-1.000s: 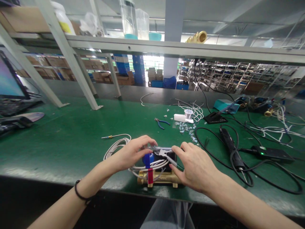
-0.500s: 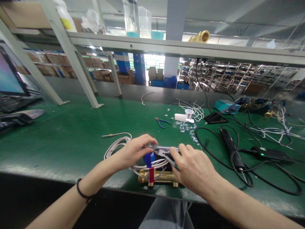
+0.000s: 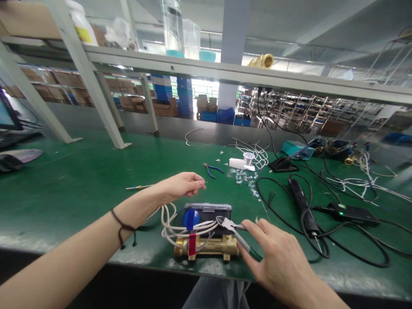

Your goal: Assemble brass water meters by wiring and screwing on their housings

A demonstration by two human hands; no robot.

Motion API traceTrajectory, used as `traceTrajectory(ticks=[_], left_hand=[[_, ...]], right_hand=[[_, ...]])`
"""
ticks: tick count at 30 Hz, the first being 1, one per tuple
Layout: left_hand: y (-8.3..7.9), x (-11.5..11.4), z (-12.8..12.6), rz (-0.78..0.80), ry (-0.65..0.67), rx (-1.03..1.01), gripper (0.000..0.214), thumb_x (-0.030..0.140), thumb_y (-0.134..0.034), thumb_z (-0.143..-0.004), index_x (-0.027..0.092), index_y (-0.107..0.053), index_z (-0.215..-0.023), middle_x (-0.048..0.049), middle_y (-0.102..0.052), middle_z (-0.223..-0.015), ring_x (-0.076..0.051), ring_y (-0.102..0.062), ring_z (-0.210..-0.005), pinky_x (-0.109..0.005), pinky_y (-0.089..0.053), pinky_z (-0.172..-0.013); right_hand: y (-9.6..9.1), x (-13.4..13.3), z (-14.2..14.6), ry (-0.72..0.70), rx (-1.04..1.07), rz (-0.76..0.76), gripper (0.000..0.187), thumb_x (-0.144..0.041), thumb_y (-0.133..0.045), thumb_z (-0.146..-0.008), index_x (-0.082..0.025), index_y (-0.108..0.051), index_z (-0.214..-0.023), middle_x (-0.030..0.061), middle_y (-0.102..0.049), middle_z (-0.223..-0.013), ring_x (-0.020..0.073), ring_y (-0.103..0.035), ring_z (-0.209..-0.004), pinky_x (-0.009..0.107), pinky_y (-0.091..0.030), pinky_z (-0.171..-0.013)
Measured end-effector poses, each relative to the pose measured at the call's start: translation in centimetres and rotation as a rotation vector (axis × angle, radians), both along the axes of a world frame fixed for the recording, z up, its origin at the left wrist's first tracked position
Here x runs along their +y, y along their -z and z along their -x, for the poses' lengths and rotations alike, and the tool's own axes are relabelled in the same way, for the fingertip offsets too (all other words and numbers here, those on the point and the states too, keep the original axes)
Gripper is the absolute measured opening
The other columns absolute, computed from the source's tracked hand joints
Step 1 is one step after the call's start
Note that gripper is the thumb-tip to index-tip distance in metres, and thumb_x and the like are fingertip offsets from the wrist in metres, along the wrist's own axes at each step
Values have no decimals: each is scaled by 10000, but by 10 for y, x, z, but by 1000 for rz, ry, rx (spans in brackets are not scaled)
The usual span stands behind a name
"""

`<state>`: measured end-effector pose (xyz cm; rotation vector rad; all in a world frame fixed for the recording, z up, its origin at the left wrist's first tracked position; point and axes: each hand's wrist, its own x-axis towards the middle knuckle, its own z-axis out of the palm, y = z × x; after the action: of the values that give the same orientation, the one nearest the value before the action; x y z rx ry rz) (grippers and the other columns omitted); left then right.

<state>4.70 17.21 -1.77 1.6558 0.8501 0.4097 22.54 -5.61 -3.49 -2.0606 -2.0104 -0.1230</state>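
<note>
A brass water meter [image 3: 206,248] lies near the front edge of the green bench [image 3: 80,189]. It carries a black box with a clear lid [image 3: 209,212], a blue knob [image 3: 191,217] and a red strap [image 3: 192,245]. A white cable [image 3: 170,223] is coiled around it. My right hand [image 3: 278,259] grips green-handled pliers [image 3: 240,235], whose jaws touch the meter's right side. My left hand [image 3: 182,184] hovers above and behind the meter, fingertips drawn together against the thumb. Whether anything is between them is hidden.
Behind the meter lie blue-handled pliers [image 3: 210,169], several small clips [image 3: 246,177] and a wire spool [image 3: 247,157]. To the right are a soldering iron [image 3: 302,201] with looping black cords, a black box with a green light [image 3: 352,213] and a teal box [image 3: 296,149]. A metal shelf frame [image 3: 106,111] stands behind.
My left hand has lifted off the meter's top and moved back and left. My right hand has drawn back toward me with the pliers, uncovering the black box.
</note>
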Motion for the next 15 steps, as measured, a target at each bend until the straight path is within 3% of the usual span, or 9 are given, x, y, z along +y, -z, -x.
traceTrajectory(ticks=[4, 6, 8, 11, 15], left_hand=[[0, 16, -49, 105, 58, -32, 321, 362, -742, -691, 86, -605, -781, -126, -657, -881, -138, -621, -701, -283, -506, -657], [-3, 20, -66, 115, 40, -71, 407, 407, -714, -724, 86, -591, -942, -192, -622, -1081, -200, -647, -898, -345, -516, -802], [-6, 22, -72, 107, 14, -88, 598, 488, -677, -746, 101, -502, -1166, -245, -486, -1307, -250, -594, -1081, -395, -487, -897], [-6, 19, -60, 75, 2, -68, 783, 578, -652, -730, 147, -376, -1323, -221, -313, -1465, -277, -442, -1274, -417, -400, -1016], [5, 3, -19, 49, 10, 11, 741, 599, -641, -719, 177, -444, -1294, -138, -428, -1422, -265, -407, -1305, -389, -319, -1081]], right_hand=[[11, -10, -9, -23, 28, -54, 328, -344, -501, -874, -235, -548, -1180, 66, -626, -903, 203, -643, -792, 299, -493, -658], [15, -14, -12, -19, 36, -65, 321, -333, -499, -876, -231, -549, -1176, 62, -626, -890, 198, -646, -778, 299, -499, -653], [18, -16, -17, -6, 50, -53, 309, -334, -493, -879, -230, -558, -1163, 59, -625, -880, 197, -648, -772, 301, -504, -650], [24, -19, -26, 15, 77, -7, 313, -346, -491, -880, -229, -563, -1161, 57, -625, -875, 199, -652, -767, 307, -509, -653], [27, -17, -37, 34, 141, 33, 340, -386, -500, -870, -234, -569, -1166, 48, -628, -882, 201, -655, -768, 334, -510, -706]])
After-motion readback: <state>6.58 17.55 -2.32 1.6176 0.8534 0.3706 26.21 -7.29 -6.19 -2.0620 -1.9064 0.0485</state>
